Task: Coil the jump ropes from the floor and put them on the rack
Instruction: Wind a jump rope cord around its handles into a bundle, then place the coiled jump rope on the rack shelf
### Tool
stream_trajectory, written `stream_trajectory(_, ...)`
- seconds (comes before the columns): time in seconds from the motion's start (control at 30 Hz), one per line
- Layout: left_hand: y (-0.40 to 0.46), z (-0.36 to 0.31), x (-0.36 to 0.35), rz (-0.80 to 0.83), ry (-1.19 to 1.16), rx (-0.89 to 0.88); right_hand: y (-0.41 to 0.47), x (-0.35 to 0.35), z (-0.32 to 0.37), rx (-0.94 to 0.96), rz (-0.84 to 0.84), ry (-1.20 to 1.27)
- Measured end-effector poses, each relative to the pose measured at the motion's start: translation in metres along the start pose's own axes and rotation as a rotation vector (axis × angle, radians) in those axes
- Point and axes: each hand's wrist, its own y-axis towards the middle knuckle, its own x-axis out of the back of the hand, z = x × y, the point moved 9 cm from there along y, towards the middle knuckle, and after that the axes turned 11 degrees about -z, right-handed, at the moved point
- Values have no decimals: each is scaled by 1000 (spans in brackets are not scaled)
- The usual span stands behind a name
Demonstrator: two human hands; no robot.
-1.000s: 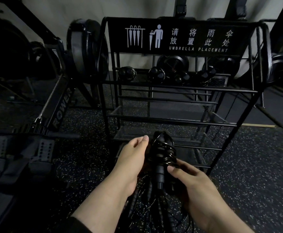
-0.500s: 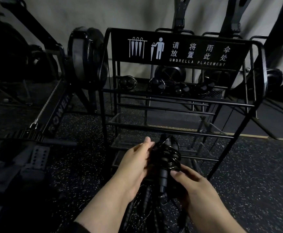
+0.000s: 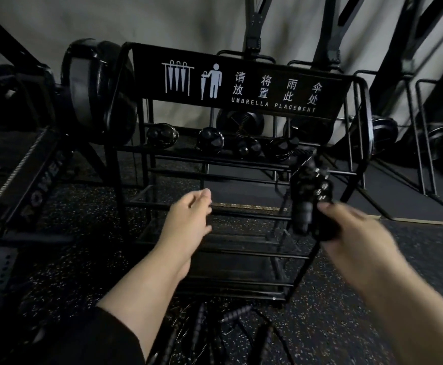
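Your right hand (image 3: 357,233) grips a coiled black jump rope bundle (image 3: 310,198) in front of the black metal wire rack (image 3: 241,177). Your left hand (image 3: 188,217) hangs loose beside it, holding nothing, while more black jump ropes (image 3: 230,327) lie on the speckled dark rubber floor (image 3: 346,325) below.

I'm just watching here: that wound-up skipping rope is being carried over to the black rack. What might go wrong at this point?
Only the right hand grips the coiled jump rope, and the left hand hangs open beside it, so the coil might loosen. The rack is built of spaced bars, so a small bundle could slip through a gap. More jump ropes on the floor lie loose near the person and could snag a foot.
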Motion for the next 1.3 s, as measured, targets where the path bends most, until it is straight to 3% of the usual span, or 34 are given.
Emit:
stream_trajectory(0.07, 13, -10, -8, 5, 32, -40, 41, 3, 26, 82, -34, -93)
stream_trajectory(0.13, 28, -16, -22, 17, 57, -63, 85, -3, 54, 161, 54, -97)
stream_trajectory(0.23, 42, -25, -34, 24, 66, -83, 148, -4, 74, 91, -89, 52)
stream_trajectory(0.4, 65, -32, -56, 36, 115, -148, 200, -27, 81, 77, -91, -162)
stream_trajectory(0.57, 85, -32, -63, 30, 127, -179, 231, -38, 75, 193, -154, -419)
stream_trajectory(0.73, 89, -29, -68, 39, 133, -198, 242, -41, 82, 356, -258, -884)
stream_trajectory(0.93, 87, -26, -68, 49, 129, -198, 243, -47, 87, 494, -276, -977)
stream_trajectory(1.03, 85, -23, -69, 57, 132, -193, 205, -46, 114, 809, -386, -894)
stream_trajectory(1.1, 81, -20, -72, 70, 138, -168, 162, -46, 123, 1023, -400, -669)
stream_trajectory(1.2, 69, -5, -77, 79, 150, -101, 100, -59, 80, 1018, -245, -389)
stream_trajectory(1.3, 47, 30, -80, 93, 254, -53, 46, -84, -15, 906, -11, -359)
